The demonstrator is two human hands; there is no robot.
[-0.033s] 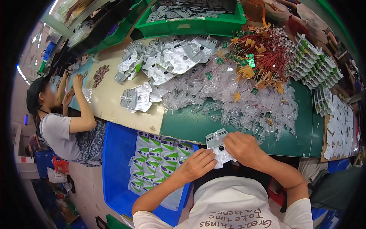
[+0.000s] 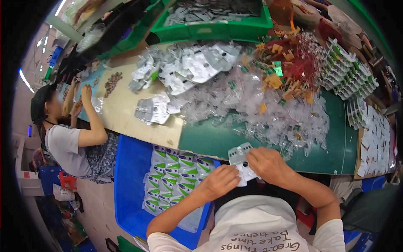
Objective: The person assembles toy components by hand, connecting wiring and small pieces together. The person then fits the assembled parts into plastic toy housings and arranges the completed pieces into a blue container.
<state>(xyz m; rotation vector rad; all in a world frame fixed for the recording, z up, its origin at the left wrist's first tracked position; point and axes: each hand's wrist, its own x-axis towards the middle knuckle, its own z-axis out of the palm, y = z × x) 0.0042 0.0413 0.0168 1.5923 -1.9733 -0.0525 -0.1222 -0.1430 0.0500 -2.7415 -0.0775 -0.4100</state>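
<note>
Between both hands, at the front edge of the green table top, is a white and grey plastic housing (image 2: 240, 153) with small holes and a round opening. My left hand (image 2: 221, 181) pinches its lower left side. Closed over its right side is my right hand (image 2: 268, 164), whose fingertips hide part of the piece. Just beyond lies a wide heap of clear plastic parts (image 2: 226, 101). Similar white and grey housings (image 2: 197, 67) are piled farther back, with one separate housing (image 2: 153, 108) nearer at the left.
A blue bin (image 2: 126, 189) left of me holds rows of white, green and purple pieces. Red wires with connectors (image 2: 300, 63) lie at the back right, beside stacked green-white parts (image 2: 348, 69). A green crate (image 2: 210, 30) stands behind. At far left a co-worker (image 2: 69, 143) sits.
The view has shifted very slightly. Both hands keep the same grip on the housing.
</note>
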